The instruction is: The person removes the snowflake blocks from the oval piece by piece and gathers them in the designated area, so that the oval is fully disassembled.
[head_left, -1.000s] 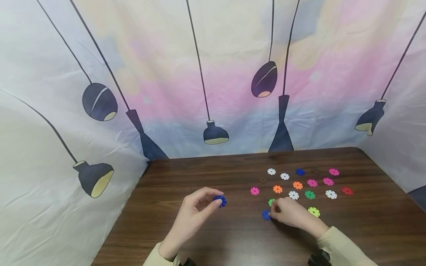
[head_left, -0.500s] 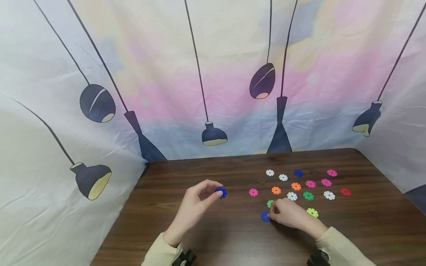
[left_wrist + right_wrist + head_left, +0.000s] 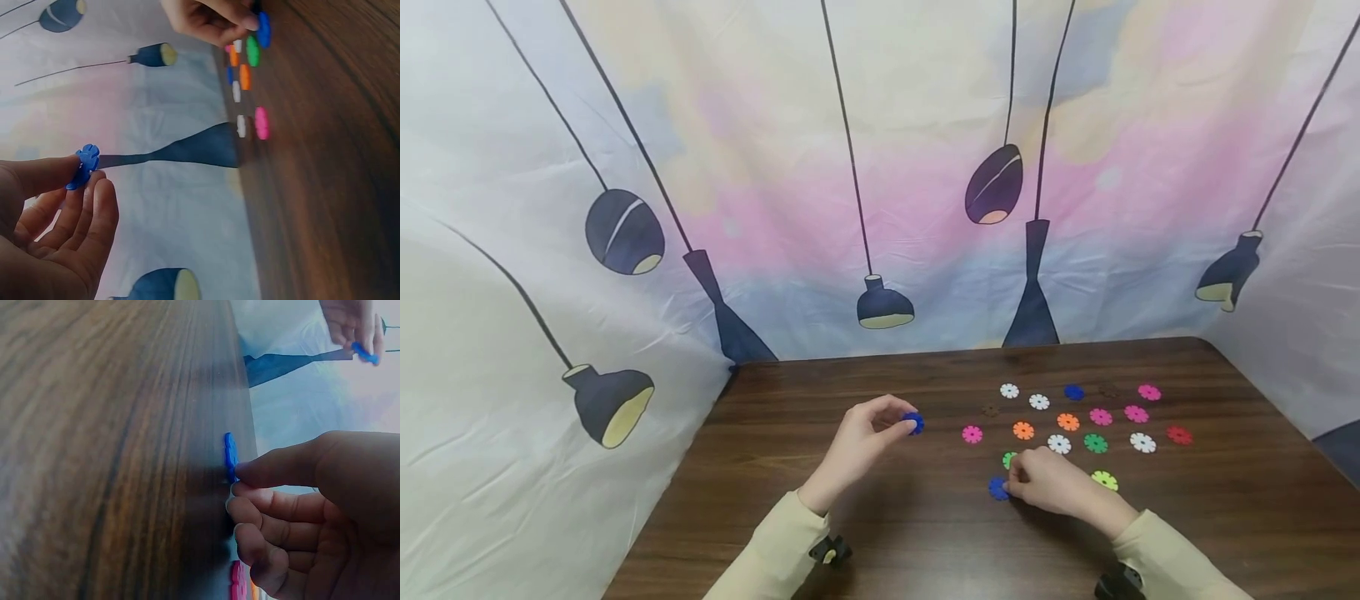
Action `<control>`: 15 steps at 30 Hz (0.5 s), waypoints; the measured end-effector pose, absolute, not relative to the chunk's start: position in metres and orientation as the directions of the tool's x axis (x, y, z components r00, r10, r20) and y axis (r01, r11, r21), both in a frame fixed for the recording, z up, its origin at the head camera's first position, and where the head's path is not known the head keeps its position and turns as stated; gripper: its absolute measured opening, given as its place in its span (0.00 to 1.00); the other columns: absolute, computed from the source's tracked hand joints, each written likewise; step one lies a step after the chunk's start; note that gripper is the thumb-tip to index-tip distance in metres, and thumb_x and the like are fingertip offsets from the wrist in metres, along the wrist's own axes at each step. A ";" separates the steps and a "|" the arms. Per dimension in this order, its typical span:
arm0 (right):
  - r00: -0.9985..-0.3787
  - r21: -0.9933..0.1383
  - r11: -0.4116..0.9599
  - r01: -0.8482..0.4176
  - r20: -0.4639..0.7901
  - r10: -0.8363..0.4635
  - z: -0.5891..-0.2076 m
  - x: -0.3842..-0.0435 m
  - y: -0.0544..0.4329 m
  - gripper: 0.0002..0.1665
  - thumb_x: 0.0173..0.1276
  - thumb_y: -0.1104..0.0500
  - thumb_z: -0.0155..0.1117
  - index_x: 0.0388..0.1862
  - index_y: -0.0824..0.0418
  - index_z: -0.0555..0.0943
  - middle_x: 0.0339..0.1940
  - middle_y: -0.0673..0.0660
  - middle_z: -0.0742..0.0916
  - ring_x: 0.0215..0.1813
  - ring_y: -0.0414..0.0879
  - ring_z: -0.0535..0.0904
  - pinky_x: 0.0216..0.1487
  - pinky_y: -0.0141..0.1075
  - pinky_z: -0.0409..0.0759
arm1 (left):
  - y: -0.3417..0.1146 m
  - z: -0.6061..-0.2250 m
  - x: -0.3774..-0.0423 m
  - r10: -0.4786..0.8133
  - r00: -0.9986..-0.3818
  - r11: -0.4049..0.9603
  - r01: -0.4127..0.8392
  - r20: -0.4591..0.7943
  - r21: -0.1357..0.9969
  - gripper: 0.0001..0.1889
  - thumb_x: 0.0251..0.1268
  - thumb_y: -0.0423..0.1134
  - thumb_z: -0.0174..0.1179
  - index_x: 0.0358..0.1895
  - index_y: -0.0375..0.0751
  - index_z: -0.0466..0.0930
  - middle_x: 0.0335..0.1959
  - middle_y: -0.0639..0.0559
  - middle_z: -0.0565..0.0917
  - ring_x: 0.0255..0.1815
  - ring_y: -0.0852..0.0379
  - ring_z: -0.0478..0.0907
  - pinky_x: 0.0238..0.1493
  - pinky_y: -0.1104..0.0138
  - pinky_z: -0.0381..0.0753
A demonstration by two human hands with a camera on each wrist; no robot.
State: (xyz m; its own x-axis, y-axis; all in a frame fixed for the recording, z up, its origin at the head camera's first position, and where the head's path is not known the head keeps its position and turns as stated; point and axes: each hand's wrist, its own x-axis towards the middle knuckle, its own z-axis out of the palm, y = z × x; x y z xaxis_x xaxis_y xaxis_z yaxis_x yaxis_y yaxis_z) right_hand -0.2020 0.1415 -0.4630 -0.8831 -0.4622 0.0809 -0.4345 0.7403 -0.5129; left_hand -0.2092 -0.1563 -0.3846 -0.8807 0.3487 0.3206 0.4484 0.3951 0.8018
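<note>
In the head view my left hand [image 3: 859,446] is raised over the table, left of the scattered discs. Thumb and fingertips pinch a blue notched plastic disc [image 3: 916,422]; the left wrist view shows that blue disc [image 3: 88,164] tilted, well off the table. My right hand [image 3: 1060,485] is low at the tabletop, its thumb and index fingertips gripping the right edge of a second blue notched disc [image 3: 997,488]. Seen from the right wrist, this second disc [image 3: 230,450] lies close to the wood. A light green disc [image 3: 1008,459] is partly hidden behind the right hand.
Behind the right hand lie several notched discs: pink [image 3: 972,434], orange [image 3: 1023,431], white [image 3: 1059,444], green [image 3: 1095,443] and red [image 3: 1179,435]. A yellow disc [image 3: 1104,481] sits beside the right wrist. A printed curtain [image 3: 790,275] hangs along the far edge of the wooden table [image 3: 752,467].
My left hand has moved forward and to the right, carrying its blue disc nearer the scattered discs. My right hand stays in place at the second blue disc.
</note>
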 end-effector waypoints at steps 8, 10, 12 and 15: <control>-0.885 -0.500 0.749 -0.434 0.081 -0.458 -0.462 -0.201 0.140 0.15 0.64 0.60 0.71 0.20 0.51 0.77 0.15 0.42 0.74 0.19 0.35 0.66 0.21 0.31 0.64 | -0.146 -0.403 -0.227 0.418 -0.876 0.449 0.428 0.239 0.785 0.05 0.68 0.35 0.66 0.43 0.42 0.85 0.35 0.55 0.86 0.39 0.47 0.85 0.39 0.66 0.82; -0.885 -0.500 0.749 -0.434 0.082 -0.458 -0.462 -0.200 0.140 0.15 0.64 0.60 0.71 0.20 0.51 0.77 0.15 0.42 0.74 0.19 0.36 0.66 0.22 0.31 0.65 | -0.144 -0.408 -0.231 0.435 -0.875 0.453 0.417 0.213 0.788 0.05 0.68 0.35 0.66 0.44 0.41 0.85 0.35 0.54 0.86 0.39 0.44 0.85 0.38 0.66 0.83; -0.885 -0.503 0.748 -0.433 0.080 -0.459 -0.462 -0.200 0.140 0.15 0.65 0.61 0.70 0.20 0.51 0.77 0.15 0.42 0.74 0.19 0.36 0.66 0.21 0.31 0.65 | -0.141 -0.413 -0.233 0.453 -0.872 0.457 0.407 0.187 0.791 0.05 0.68 0.34 0.66 0.44 0.40 0.85 0.35 0.53 0.86 0.39 0.43 0.86 0.38 0.67 0.83; -0.884 -0.512 0.743 -0.432 0.077 -0.461 -0.461 -0.200 0.139 0.15 0.65 0.61 0.70 0.21 0.52 0.77 0.15 0.42 0.74 0.18 0.36 0.67 0.21 0.31 0.65 | -0.136 -0.418 -0.237 0.479 -0.865 0.476 0.398 0.148 0.785 0.05 0.68 0.34 0.66 0.44 0.41 0.85 0.34 0.55 0.85 0.36 0.51 0.85 0.38 0.68 0.83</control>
State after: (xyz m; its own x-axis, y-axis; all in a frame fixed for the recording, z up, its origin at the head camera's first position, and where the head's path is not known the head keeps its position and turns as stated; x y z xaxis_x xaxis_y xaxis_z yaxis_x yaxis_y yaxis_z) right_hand -0.2000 0.1395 -0.4606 -0.8840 -0.4610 0.0772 -0.4319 0.7425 -0.5119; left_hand -0.2373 -0.1362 -0.4183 -0.8651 0.4793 0.1479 0.3976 0.4756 0.7846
